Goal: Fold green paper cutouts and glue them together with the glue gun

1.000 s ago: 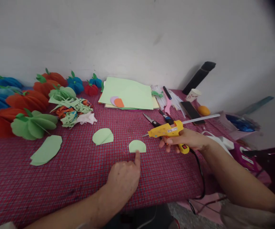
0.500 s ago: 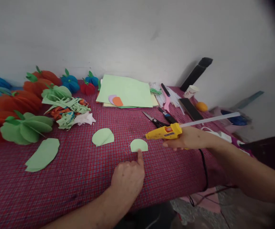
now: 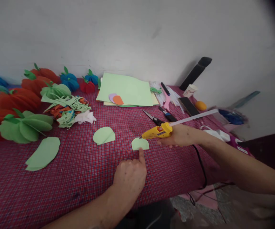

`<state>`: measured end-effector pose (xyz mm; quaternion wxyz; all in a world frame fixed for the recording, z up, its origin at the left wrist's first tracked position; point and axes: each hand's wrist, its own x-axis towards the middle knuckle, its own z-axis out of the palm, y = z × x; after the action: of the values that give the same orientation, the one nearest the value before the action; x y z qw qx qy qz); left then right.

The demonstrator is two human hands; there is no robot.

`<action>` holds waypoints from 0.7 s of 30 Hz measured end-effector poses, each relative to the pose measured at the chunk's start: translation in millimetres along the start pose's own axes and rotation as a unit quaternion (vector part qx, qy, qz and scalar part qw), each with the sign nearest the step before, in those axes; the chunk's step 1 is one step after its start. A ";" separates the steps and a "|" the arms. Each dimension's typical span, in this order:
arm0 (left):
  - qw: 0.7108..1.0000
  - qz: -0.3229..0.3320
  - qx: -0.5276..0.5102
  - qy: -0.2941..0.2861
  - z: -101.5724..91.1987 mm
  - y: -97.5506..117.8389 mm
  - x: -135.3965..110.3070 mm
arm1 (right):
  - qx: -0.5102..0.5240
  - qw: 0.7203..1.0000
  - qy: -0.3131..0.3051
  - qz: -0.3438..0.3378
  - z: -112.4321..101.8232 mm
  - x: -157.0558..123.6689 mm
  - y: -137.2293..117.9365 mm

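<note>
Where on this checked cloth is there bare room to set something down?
Widest: front left, between the long green cutout and the left hand. Another lies front right, between the left hand and the black cord. A smaller one separates the paper stack from the middle cutout. Crowded: back left, with paper pumpkins and scraps; back right, with scissors, phone, cup.

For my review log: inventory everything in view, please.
Semicircular paper cutout: one, pale green, centre
Plastic glue gun: one, yellow, centre
Larger paper cutouts: two groups, pale green, left
Paper pumpkins: over ten, multicoloured, left
Shredded paper scraps: one heap, mixed, left
Stacked paper sheets: several, green topmost, back
Metal scissors: one, black handles, centre
Flat slab: one, black, right
Paper cup: one, white, right
Roundish object: one, orange, right
Plaid cloth: one, reddish, beneath
Remaining right clutter: uncounted
Left hand: one, bare, touching semicircular cutout
Right hand: one, bare, holding glue gun
</note>
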<state>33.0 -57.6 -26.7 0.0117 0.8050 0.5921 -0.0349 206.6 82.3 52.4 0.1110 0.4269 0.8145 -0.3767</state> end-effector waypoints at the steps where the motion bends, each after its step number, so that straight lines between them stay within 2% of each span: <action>1: 1.000 -0.001 0.000 0.000 0.1 -0.1 0.1 | 0.002 1.000 -0.001 -0.001 0.4 0.8 -1.0; 11: 1.000 0.005 0.001 -0.002 -1.1 0.1 0.8 | 0.011 0.999 -0.005 -0.037 3.6 6.6 0.4; 21: 0.999 0.013 -0.001 -0.048 -9.0 -0.6 2.6 | 0.035 0.999 -0.004 0.005 2.5 0.5 5.7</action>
<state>33.6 -54.4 -17.8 0.0410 0.8101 0.5803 -0.0728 210.4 82.8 47.4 0.1014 0.4330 0.7983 -0.4061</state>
